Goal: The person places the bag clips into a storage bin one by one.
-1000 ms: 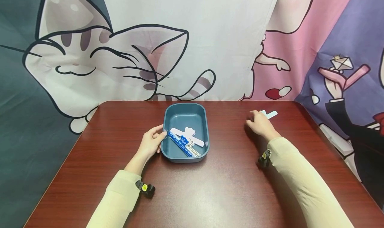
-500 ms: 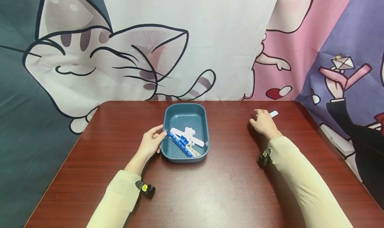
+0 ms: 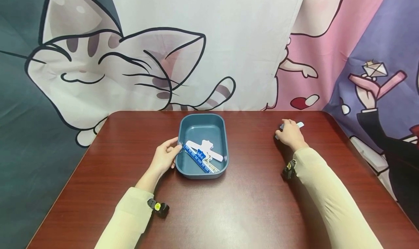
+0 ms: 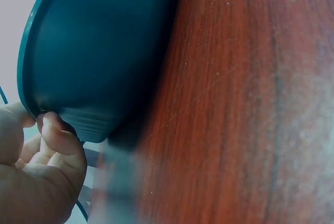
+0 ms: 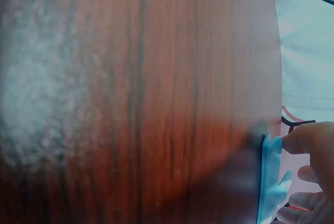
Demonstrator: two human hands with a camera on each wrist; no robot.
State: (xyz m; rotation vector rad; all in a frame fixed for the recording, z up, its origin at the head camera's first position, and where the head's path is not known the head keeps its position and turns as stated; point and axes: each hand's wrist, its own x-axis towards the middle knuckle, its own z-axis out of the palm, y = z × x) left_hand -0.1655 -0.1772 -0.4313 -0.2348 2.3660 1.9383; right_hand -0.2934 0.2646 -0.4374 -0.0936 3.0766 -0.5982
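A blue-grey plastic tray (image 3: 202, 119) stands on the table; my left hand (image 3: 165, 154) pinches its left rim, thumb on the rim and fingers curled below, as the left wrist view (image 4: 47, 172) confirms. Inside lie a white long clip (image 3: 206, 147), a blue ruler-marked clip (image 3: 198, 158) and a cream ruler-marked piece (image 3: 212, 166) partly beneath them. Far right, my right hand (image 3: 291, 134) holds a light blue long clip (image 3: 300, 124) on the table, covering its middle. In the right wrist view, the thumb and fingers touch the clip (image 5: 270, 177).
The reddish-brown wooden table (image 3: 203, 212) ends at a printed cartoon curtain (image 3: 255, 52) behind and to the sides. Each wrist wears a small black camera, such as the left camera (image 3: 161, 209).
My right hand has shifted slightly to the right over the light blue clip, so one end now shows left of the fingers. My left hand and the tray stay in place.
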